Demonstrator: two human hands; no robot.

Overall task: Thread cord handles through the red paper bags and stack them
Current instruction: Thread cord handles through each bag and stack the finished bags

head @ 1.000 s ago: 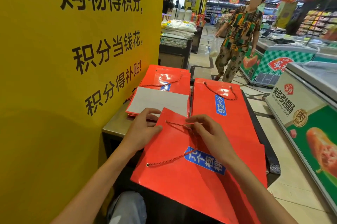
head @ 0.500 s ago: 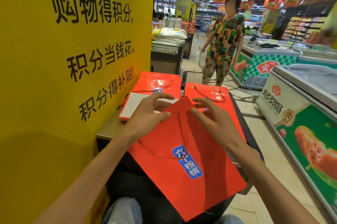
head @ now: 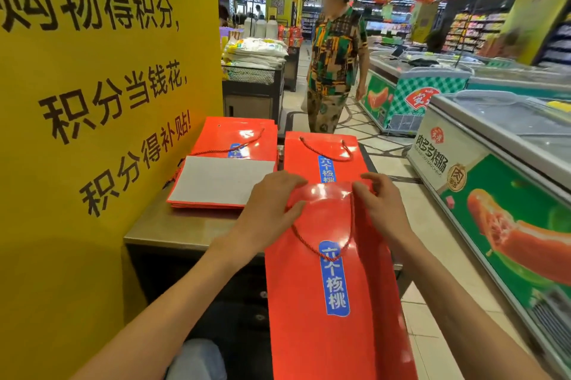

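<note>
Holding a red paper bag by its top edge, we have our left hand at the left corner and our right hand at the right corner. Each grip is pressed onto the bag, fingers curled over the top edge with the thumb on the front. The bag hangs lengthwise toward us, its upper end over the metal surface, and its red cord handle loops down to the blue label. Just beyond it lies a stack of bags with handles. To the left sits another red stack with a grey sheet on top. A yellow sign stands at the left, freezers at the right, and a person stands in the aisle.
</note>
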